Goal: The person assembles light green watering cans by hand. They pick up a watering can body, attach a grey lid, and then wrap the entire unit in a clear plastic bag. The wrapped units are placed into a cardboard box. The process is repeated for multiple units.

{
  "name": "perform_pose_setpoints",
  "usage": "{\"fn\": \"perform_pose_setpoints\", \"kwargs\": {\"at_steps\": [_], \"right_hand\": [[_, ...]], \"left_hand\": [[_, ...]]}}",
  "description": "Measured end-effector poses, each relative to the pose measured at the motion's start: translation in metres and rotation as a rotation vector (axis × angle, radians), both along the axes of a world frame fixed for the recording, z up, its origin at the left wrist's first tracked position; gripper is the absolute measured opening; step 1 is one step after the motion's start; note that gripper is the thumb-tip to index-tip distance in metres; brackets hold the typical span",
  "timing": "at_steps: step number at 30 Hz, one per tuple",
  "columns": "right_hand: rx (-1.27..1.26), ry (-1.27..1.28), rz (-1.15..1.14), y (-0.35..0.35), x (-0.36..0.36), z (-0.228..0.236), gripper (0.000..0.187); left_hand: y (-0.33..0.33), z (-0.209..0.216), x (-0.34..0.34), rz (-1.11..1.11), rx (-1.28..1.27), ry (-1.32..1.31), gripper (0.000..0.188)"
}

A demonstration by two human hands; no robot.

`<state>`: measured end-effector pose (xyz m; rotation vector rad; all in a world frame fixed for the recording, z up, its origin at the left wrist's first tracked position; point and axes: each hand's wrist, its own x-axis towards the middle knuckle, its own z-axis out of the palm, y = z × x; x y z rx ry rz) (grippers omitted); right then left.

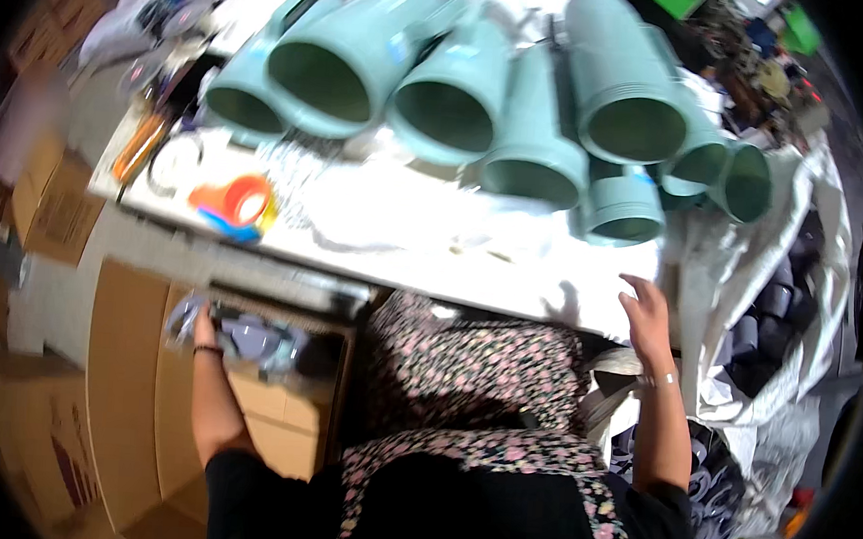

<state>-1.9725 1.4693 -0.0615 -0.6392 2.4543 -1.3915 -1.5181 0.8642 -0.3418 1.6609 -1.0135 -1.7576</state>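
Observation:
My left hand is low on the left, over an open cardboard box, and grips a clear plastic bag with a greyish item inside. My right hand hovers with fingers apart at the near edge of the white table, holding nothing. Several large pale green plastic jugs lie on their sides across the far part of the table, mouths facing me. A shorter pale green jug lies closest to my right hand.
An orange tape roll and an orange-handled tool lie at the table's left. White plastic sacks holding dark items hang at the right. More cardboard boxes stand at the left. My flowered garment fills the lower middle.

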Motion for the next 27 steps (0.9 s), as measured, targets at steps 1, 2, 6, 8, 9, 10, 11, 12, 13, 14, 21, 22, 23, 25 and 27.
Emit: {"fn": "perform_pose_setpoints", "kwargs": {"at_steps": [1,2,6,8,9,10,11,12,13,14,21,22,23,25,27], "right_hand": [[-0.354,0.059,0.06,-0.042,-0.011,0.025,0.042],[-0.609,-0.038,-0.054,-0.072,-0.016,0.055,0.047],[-1.261,-0.462,-0.221,-0.156,-0.112,0.145,0.042],[-1.351,-0.578,-0.409,-0.15,-0.134,0.174,0.03],[-1.359,-0.597,-0.273,-0.139,-0.128,0.174,0.03],[-1.355,-0.621,-0.144,-0.127,-0.114,0.165,0.031],[-1.356,-0.651,-0.029,-0.112,-0.086,0.152,0.034],[-1.439,-0.685,0.183,-0.09,-0.045,0.135,0.042],[-1.423,-0.637,0.336,-0.056,-0.022,0.11,0.052],[-1.347,-0.55,0.27,-0.019,-0.011,0.088,0.054],[-0.473,0.609,-0.292,0.126,0.028,0.082,0.033],[-0.337,0.835,-0.185,0.132,0.048,0.077,0.036],[-0.383,0.919,-0.049,0.123,0.077,0.074,0.036],[-0.458,0.99,0.057,0.129,0.116,0.054,0.033],[-0.666,0.833,-0.084,0.163,0.112,0.013,0.022]], "left_hand": [[-0.008,0.007,0.014,-0.253,-0.242,-0.536,0.062],[0.016,0.05,-0.032,-0.263,-0.389,-0.703,0.059],[0.069,0.127,-0.063,-0.057,-0.858,-0.379,0.039],[0.112,0.19,-0.091,-0.082,-0.914,-0.2,0.037],[0.131,0.215,-0.096,-0.086,-0.939,-0.033,0.035],[0.149,0.235,-0.1,-0.096,-0.952,0.123,0.034],[0.167,0.254,-0.107,-0.115,-0.949,0.275,0.033],[0.186,0.274,-0.124,-0.162,-0.91,0.443,0.032],[0.204,0.29,-0.157,-0.106,-0.871,0.64,0.034],[0.223,0.312,-0.192,-0.069,-0.818,0.838,0.037],[0.409,0.414,-0.332,-0.964,-0.389,1.352,0.063],[0.452,0.394,-0.345,-1.434,-0.318,1.521,0.059],[0.482,0.391,-0.343,-1.452,-0.729,1.287,0.057],[0.494,0.365,-0.36,-1.431,-0.91,1.049,0.047],[0.496,0.343,-0.408,-1.814,-0.887,1.189,0.032]]}}
